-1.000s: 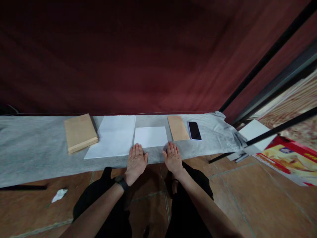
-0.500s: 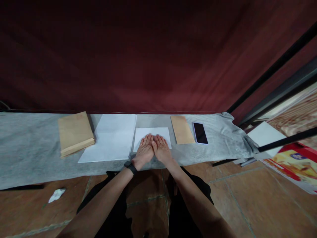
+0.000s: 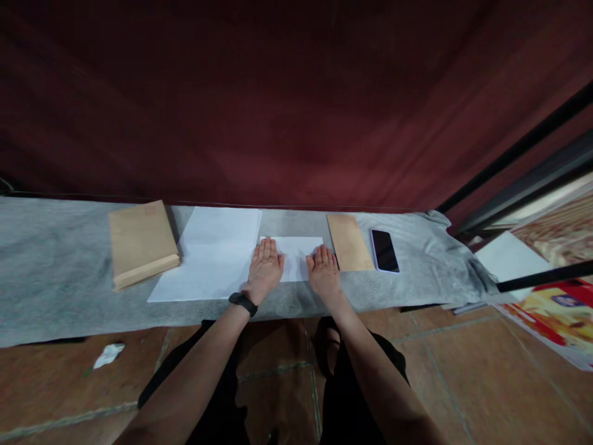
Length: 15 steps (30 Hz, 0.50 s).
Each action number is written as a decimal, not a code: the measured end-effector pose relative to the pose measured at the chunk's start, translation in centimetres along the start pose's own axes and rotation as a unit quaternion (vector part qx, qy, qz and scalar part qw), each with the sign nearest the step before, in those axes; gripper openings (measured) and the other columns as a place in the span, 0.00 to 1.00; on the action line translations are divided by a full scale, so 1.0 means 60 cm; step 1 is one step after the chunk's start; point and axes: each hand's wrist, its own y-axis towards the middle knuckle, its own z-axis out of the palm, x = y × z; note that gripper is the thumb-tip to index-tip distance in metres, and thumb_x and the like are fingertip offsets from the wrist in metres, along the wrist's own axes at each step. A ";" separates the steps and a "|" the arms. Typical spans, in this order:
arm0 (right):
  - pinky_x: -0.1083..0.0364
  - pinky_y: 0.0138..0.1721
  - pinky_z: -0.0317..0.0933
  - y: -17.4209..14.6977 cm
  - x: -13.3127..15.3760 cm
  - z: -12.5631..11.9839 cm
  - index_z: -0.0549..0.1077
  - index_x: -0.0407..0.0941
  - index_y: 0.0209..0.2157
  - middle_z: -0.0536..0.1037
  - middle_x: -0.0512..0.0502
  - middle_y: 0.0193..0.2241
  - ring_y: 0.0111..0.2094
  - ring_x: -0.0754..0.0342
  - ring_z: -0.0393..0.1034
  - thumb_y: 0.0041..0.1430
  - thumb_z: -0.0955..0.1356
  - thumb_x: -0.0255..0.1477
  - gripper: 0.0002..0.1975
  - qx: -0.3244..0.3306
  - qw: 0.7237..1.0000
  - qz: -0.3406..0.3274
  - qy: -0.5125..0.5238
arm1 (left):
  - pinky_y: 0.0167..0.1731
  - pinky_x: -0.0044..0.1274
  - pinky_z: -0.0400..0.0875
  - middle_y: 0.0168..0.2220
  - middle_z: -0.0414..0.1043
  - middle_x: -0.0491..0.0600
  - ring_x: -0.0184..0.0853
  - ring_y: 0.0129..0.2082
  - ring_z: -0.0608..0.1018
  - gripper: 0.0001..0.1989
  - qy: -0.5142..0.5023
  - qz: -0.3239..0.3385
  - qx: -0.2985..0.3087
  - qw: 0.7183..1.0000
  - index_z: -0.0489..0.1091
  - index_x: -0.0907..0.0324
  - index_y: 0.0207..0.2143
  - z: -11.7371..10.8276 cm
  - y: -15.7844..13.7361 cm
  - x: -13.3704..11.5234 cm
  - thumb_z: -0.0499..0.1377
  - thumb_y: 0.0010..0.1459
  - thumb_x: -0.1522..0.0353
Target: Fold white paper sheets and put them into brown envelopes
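A folded white sheet of paper (image 3: 295,256) lies in front of me on the grey cloth. Flat over its left end rests my left hand (image 3: 265,266), fingers stretched out, a black band on the wrist. My right hand (image 3: 323,270) lies flat across the right end, thumb a little apart. Between the two hands the paper's middle shows. To the left is a stack of larger white paper (image 3: 213,253), close beside my left hand. A brown envelope (image 3: 351,243) lies just right of my right hand.
A stack of brown envelopes (image 3: 144,241) sits at the left, its corner by the white paper. A phone (image 3: 385,251) lies right of the single envelope. The grey cloth (image 3: 55,266) covers a narrow table before a dark red curtain (image 3: 278,123). Black metal bars (image 3: 546,278) stand at the right.
My hands were side by side at the middle of the folded paper. They have slid apart, the left towards its left end and the right towards its right end.
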 end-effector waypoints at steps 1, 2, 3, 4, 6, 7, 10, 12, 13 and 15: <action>0.41 0.67 0.51 0.003 0.000 -0.002 0.60 0.28 0.66 0.61 0.25 0.66 0.68 0.39 0.54 0.74 0.53 0.38 0.32 0.001 1.000 0.006 0.003 | 0.68 0.40 0.53 0.68 0.54 0.69 0.48 0.71 0.55 0.31 -0.001 0.002 -0.008 1.000 0.55 0.78 0.66 -0.002 -0.001 -0.005 0.41 0.69 0.64; 0.41 0.67 0.51 0.006 0.002 -0.004 0.60 0.29 0.65 0.61 0.25 0.66 0.68 0.40 0.54 0.74 0.53 0.39 0.32 0.002 1.000 0.005 0.009 | 0.68 0.40 0.52 0.68 0.55 0.68 0.47 0.71 0.56 0.31 -0.005 0.008 -0.015 1.000 0.55 0.77 0.66 -0.004 -0.001 -0.011 0.41 0.69 0.64; 0.41 0.67 0.50 0.010 0.005 -0.005 0.60 0.29 0.66 0.61 0.26 0.66 0.69 0.40 0.54 0.74 0.53 0.38 0.31 0.000 1.000 -0.002 0.016 | 0.68 0.40 0.52 0.69 0.55 0.67 0.46 0.71 0.56 0.31 -0.010 0.017 -0.018 1.000 0.55 0.76 0.67 -0.006 -0.001 -0.017 0.41 0.69 0.64; 0.40 0.67 0.50 0.014 0.008 -0.006 0.60 0.30 0.66 0.61 0.27 0.66 0.69 0.41 0.53 0.74 0.52 0.38 0.31 -0.001 1.000 -0.015 0.026 | 0.68 0.39 0.51 0.69 0.55 0.66 0.45 0.71 0.56 0.30 -0.017 0.031 -0.017 0.999 0.54 0.74 0.67 -0.007 0.000 -0.024 0.41 0.69 0.64; 0.40 0.67 0.49 0.022 0.017 -0.005 0.60 0.33 0.66 0.61 0.31 0.67 0.69 0.42 0.53 0.74 0.51 0.37 0.30 0.002 0.998 -0.045 0.046 | 0.69 0.38 0.50 0.69 0.54 0.64 0.43 0.71 0.56 0.30 -0.030 0.060 -0.004 0.998 0.54 0.73 0.68 -0.009 0.004 -0.037 0.41 0.69 0.65; 0.40 0.68 0.49 0.025 0.022 -0.004 0.60 0.34 0.67 0.61 0.32 0.67 0.69 0.42 0.52 0.74 0.51 0.37 0.30 0.008 0.997 -0.058 0.053 | 0.69 0.38 0.49 0.69 0.54 0.64 0.43 0.71 0.55 0.29 -0.034 0.069 0.006 0.997 0.54 0.74 0.67 -0.009 0.006 -0.041 0.41 0.69 0.66; 0.43 0.69 0.47 0.032 0.035 0.001 0.59 0.35 0.67 0.59 0.35 0.68 0.70 0.45 0.49 0.74 0.51 0.37 0.29 0.040 0.994 -0.080 0.064 | 0.69 0.37 0.49 0.70 0.54 0.64 0.43 0.71 0.54 0.29 -0.039 0.071 0.036 0.996 0.54 0.74 0.67 -0.004 0.013 -0.046 0.40 0.69 0.67; 0.44 0.69 0.46 0.034 0.040 0.004 0.59 0.36 0.67 0.58 0.37 0.69 0.71 0.46 0.48 0.75 0.51 0.37 0.29 0.059 0.992 -0.088 0.068 | 0.69 0.37 0.49 0.70 0.53 0.62 0.42 0.72 0.53 0.28 -0.040 0.075 0.051 0.995 0.53 0.72 0.68 0.002 0.016 -0.046 0.40 0.69 0.69; 0.44 0.69 0.45 0.035 0.042 0.005 0.60 0.37 0.67 0.59 0.38 0.69 0.71 0.47 0.48 0.75 0.50 0.37 0.29 0.064 0.992 -0.089 0.069 | 0.69 0.37 0.48 0.70 0.53 0.61 0.42 0.72 0.53 0.28 -0.040 0.080 0.057 0.994 0.53 0.71 0.68 0.005 0.016 -0.045 0.39 0.69 0.69; 0.44 0.70 0.44 0.036 0.043 0.007 0.60 0.39 0.67 0.59 0.40 0.69 0.70 0.47 0.49 0.75 0.50 0.37 0.28 0.068 0.991 -0.090 0.067 | 0.70 0.37 0.47 0.71 0.52 0.60 0.41 0.72 0.52 0.28 -0.035 0.085 0.064 0.994 0.54 0.71 0.68 0.010 0.017 -0.045 0.39 0.69 0.70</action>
